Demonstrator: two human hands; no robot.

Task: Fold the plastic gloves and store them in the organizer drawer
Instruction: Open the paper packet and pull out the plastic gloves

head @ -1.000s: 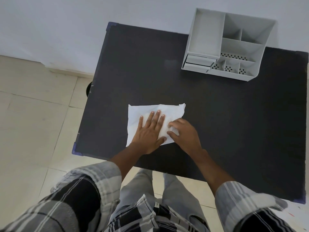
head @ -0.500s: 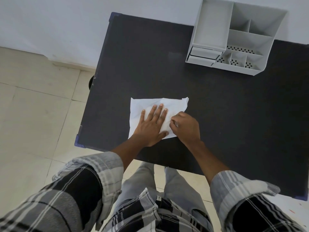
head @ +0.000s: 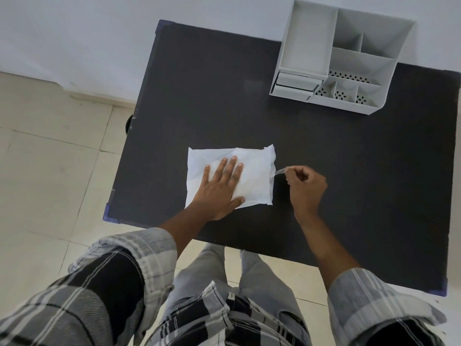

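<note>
A flat white packet of plastic gloves (head: 254,176) lies on the black table (head: 349,171) near its front left. My left hand (head: 219,188) presses flat on the packet, fingers spread. My right hand (head: 305,188) is just right of the packet, fingers pinched on a thin clear plastic glove (head: 279,171) that stretches out of the packet's right edge. The grey organizer (head: 349,63) stands at the back right; its small drawer (head: 296,82) at the front left looks closed.
The table's front edge runs close to my legs, and its left edge drops to a tiled floor (head: 50,171). A white wall (head: 99,33) is behind the table. The organizer has several open compartments.
My right hand has moved from the packet's near edge out to the right, drawing a strip of clear plastic from the packet. My left hand stays pressed on the packet.
</note>
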